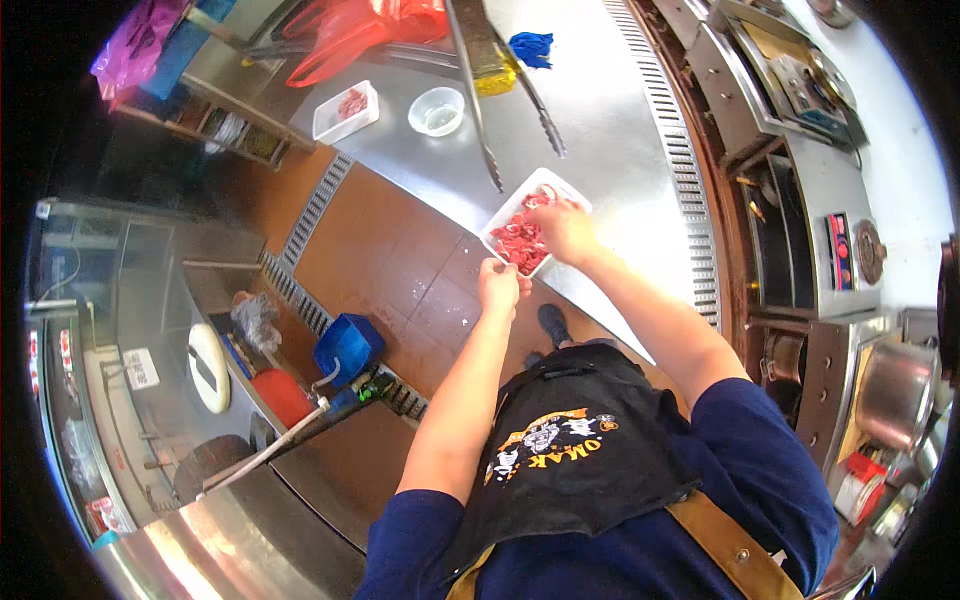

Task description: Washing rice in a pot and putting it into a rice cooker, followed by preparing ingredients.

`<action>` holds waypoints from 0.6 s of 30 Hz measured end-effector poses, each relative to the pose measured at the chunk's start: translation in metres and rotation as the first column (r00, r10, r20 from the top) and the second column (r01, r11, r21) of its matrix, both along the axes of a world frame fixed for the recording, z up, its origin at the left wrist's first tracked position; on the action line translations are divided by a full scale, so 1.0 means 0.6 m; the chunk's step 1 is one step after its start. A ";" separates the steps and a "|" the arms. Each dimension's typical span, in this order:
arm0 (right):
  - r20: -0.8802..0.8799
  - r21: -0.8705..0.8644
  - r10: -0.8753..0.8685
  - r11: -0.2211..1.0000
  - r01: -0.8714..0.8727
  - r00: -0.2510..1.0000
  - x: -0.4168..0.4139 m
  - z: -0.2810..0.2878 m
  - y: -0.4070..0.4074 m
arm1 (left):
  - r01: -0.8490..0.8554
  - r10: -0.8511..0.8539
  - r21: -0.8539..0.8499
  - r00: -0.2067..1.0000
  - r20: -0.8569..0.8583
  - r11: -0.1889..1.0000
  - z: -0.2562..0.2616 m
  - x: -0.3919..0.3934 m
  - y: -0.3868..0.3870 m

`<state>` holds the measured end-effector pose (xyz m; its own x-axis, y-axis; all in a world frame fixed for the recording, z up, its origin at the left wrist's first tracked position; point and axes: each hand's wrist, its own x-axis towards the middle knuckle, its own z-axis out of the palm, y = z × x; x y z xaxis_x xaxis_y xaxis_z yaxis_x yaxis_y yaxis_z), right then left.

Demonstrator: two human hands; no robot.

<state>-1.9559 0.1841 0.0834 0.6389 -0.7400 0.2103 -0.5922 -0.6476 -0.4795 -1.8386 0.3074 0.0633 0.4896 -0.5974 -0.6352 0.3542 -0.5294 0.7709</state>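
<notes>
A white plastic tray (537,180) of raw red meat pieces (519,238) stands at the near edge of a stainless steel table. My left hand (504,285) grips the tray's near corner, fingers at the rim. My right hand (566,229) reaches over the tray's right side with its fingertips in the meat; whether they pinch a piece cannot be told. Just beyond the tray, the metal tips of a pair of tongs (520,105) hang into view from above. A second white tray (346,112) with paler meat and a clear round bowl (436,112) are further back on the left.
Red plastic bags (367,34) and a crumpled blue cloth or bag (531,49) lie at the table's back. A slotted metal strip (686,172) runs along the right. Tiled floor (390,255) and a blue bin (348,346) are at the left. Cooking equipment lines the far right.
</notes>
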 end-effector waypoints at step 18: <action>-0.160 0.480 -0.281 0.815 0.324 0.946 -0.327 -0.020 0.241 | -0.196 0.158 -0.141 0.957 -0.245 0.971 -0.145 0.055 -0.049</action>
<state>-2.1522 0.3285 0.0712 0.3638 -0.8894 -0.2766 -0.7680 -0.1183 -0.6295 -1.8054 0.2780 -0.0239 0.4483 -0.6185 -0.6454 0.6088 -0.3173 0.7271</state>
